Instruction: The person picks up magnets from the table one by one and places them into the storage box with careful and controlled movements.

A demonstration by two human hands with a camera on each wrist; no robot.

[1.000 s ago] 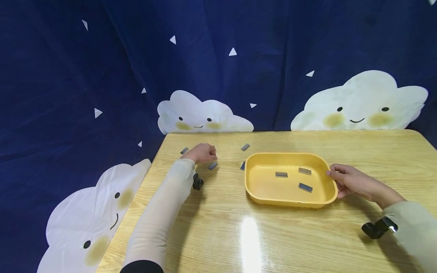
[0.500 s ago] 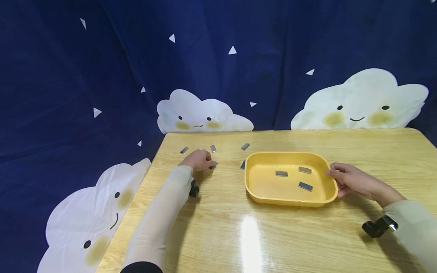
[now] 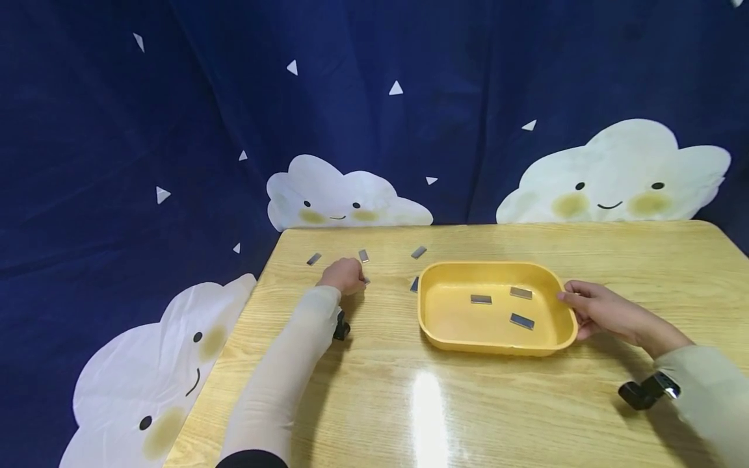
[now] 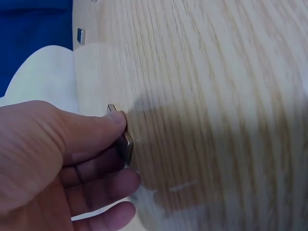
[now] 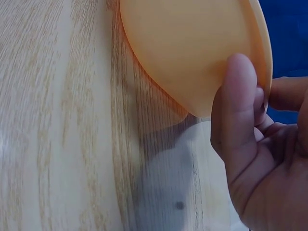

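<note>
At the left of the table, my left hand (image 3: 342, 275) pinches a small flat metal bar (image 4: 128, 145) between thumb and fingers. In the left wrist view the bar stands tilted close to the wood; whether it touches is unclear. My right hand (image 3: 605, 313) holds the right end of a yellow plastic basin (image 3: 497, 346), thumb on the inner side of the rim and fingers outside. Inside the basin lie three similar bars, one dark (image 3: 522, 321), one grey (image 3: 481, 299) and one brownish (image 3: 521, 293).
More bars lie on the wooden table (image 3: 374, 390): one at far left (image 3: 314, 259), one behind my left hand (image 3: 364, 255), one near the back edge (image 3: 419, 251), and one partly hidden by the basin (image 3: 415, 284). A dark blue curtain (image 3: 351, 97) with clouds hangs behind.
My left hand has moved from the bar at the back, now uncovered, toward the nearer bar and taken it between thumb and fingers. The right hand and basin have stayed in place.
</note>
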